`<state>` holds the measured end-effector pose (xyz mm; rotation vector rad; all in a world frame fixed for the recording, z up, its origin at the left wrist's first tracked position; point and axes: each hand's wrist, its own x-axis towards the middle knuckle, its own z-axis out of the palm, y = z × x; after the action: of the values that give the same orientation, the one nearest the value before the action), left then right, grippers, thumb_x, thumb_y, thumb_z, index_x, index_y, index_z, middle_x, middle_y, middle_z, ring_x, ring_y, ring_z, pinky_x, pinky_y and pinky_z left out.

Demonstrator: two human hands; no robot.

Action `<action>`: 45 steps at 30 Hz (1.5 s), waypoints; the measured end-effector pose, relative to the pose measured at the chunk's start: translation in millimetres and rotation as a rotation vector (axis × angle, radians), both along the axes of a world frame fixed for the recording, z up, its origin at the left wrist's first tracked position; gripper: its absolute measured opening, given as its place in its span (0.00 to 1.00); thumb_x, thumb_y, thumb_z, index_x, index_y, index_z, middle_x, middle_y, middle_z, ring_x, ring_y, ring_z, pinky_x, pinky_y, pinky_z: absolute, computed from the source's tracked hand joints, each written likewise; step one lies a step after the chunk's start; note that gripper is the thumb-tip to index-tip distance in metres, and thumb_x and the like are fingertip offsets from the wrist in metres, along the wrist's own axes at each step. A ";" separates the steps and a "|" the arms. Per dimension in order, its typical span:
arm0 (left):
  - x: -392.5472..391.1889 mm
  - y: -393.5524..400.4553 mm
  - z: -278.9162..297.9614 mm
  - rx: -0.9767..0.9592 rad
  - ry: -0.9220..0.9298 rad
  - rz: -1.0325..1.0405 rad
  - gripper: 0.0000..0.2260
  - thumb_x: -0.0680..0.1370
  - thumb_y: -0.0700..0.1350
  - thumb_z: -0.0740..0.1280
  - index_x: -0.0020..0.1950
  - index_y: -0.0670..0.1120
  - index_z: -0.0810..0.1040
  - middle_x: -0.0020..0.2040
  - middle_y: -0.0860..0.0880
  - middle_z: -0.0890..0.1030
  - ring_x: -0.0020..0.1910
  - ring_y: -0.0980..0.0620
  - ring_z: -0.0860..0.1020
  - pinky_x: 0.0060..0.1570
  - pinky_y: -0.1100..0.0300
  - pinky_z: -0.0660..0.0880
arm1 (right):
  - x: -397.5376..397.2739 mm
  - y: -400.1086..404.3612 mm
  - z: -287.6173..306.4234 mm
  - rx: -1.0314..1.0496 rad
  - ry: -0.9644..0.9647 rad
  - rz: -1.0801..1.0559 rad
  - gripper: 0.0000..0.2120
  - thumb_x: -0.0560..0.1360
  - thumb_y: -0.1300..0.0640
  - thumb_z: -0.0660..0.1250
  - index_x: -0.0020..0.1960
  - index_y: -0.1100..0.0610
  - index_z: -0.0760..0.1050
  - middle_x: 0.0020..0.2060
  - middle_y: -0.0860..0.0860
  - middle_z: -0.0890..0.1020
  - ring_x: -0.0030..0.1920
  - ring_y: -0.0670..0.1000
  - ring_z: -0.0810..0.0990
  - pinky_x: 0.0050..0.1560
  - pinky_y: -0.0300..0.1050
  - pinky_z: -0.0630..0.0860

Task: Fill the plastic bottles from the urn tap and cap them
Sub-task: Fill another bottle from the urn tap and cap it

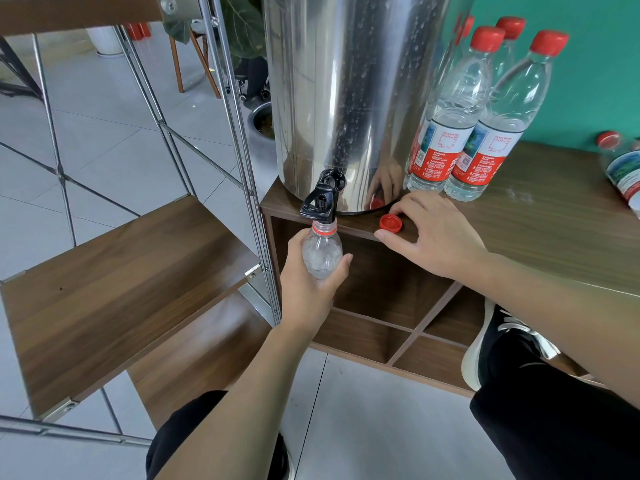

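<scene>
The urn (pixel 349 98) stands on the table (pixel 540 230) near its left edge, its tap (pixel 320 199) jutting over the front. An open bottle (pixel 321 252) sits directly under the tap, off the table. A loose cap (pixel 390 224) lies right of the tap. Capped bottles (pixel 467 126), seemingly three, stand right of the urn; another bottle (pixel 623 168) lies farther right.

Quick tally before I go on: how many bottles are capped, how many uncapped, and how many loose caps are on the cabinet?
Capped bottles: 4, namely three standing beside the urn and one lying at the right edge
Uncapped bottles: 1, held under the tap by the left hand
Loose caps: 1, at the right hand
Total: 6
</scene>
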<state>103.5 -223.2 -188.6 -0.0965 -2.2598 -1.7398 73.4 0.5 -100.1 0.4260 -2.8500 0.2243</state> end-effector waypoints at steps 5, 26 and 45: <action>-0.4 -0.3 0.5 0.003 0.006 -0.006 0.31 0.75 0.50 0.79 0.73 0.51 0.68 0.60 0.67 0.73 0.61 0.74 0.71 0.56 0.81 0.66 | -1.0 1.3 -1.6 0.000 0.012 0.009 0.30 0.77 0.31 0.57 0.63 0.53 0.77 0.59 0.49 0.78 0.62 0.51 0.74 0.64 0.51 0.71; -0.5 -0.6 1.3 -0.010 0.009 0.000 0.29 0.75 0.51 0.78 0.70 0.58 0.66 0.60 0.68 0.73 0.61 0.75 0.70 0.55 0.82 0.65 | -2.2 1.3 -3.2 -0.002 0.014 0.014 0.30 0.77 0.30 0.56 0.62 0.53 0.77 0.58 0.49 0.78 0.61 0.50 0.74 0.64 0.52 0.73; 1.8 -0.2 3.2 -0.003 -0.002 -0.010 0.29 0.75 0.51 0.78 0.69 0.59 0.66 0.60 0.68 0.73 0.61 0.74 0.70 0.55 0.82 0.65 | -0.5 1.1 -1.8 -0.031 -0.004 0.003 0.29 0.77 0.30 0.58 0.62 0.52 0.77 0.58 0.48 0.78 0.61 0.49 0.74 0.64 0.51 0.73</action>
<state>105.2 -223.4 -185.5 -0.1069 -2.2676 -1.7421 72.9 1.6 -101.8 0.4241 -2.8458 0.2700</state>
